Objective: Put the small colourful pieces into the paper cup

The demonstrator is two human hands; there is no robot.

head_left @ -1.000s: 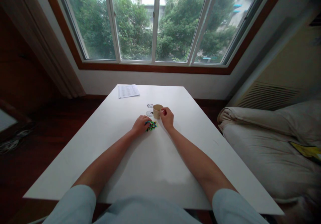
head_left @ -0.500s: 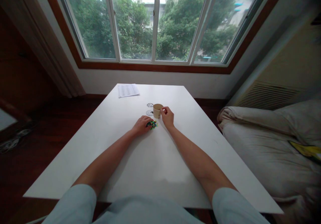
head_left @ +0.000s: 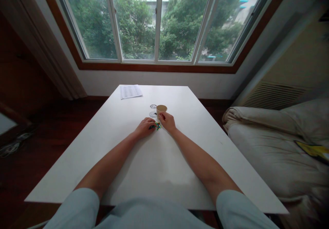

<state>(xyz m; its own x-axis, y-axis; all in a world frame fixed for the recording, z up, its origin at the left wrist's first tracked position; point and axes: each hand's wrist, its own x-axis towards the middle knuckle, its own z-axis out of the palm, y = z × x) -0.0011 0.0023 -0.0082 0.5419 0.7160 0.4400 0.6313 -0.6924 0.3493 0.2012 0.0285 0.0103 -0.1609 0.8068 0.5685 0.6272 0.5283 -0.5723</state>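
On the white table (head_left: 154, 167), a small pile of colourful pieces (head_left: 158, 126) lies between my hands. My left hand (head_left: 145, 127) rests at the left side of the pile, its fingers curled over some dark and green pieces. A tan paper cup (head_left: 161, 108) stands upright just beyond. My right hand (head_left: 167, 120) is in front of the cup, above the right edge of the pile, with thumb and fingers pinched together. Anything between those fingertips is too small to make out. The inside of the cup's bottom is hidden.
Two clear round discs or lids (head_left: 153, 114) lie left of the cup. Printed sheets (head_left: 131, 91) lie at the table's far left corner. A cushioned sofa (head_left: 269, 140) stands to the right, and a window (head_left: 156, 23) is beyond the table.
My right hand has moved left and slightly towards me, from the cup's right side to in front of it. My left hand has hardly moved.
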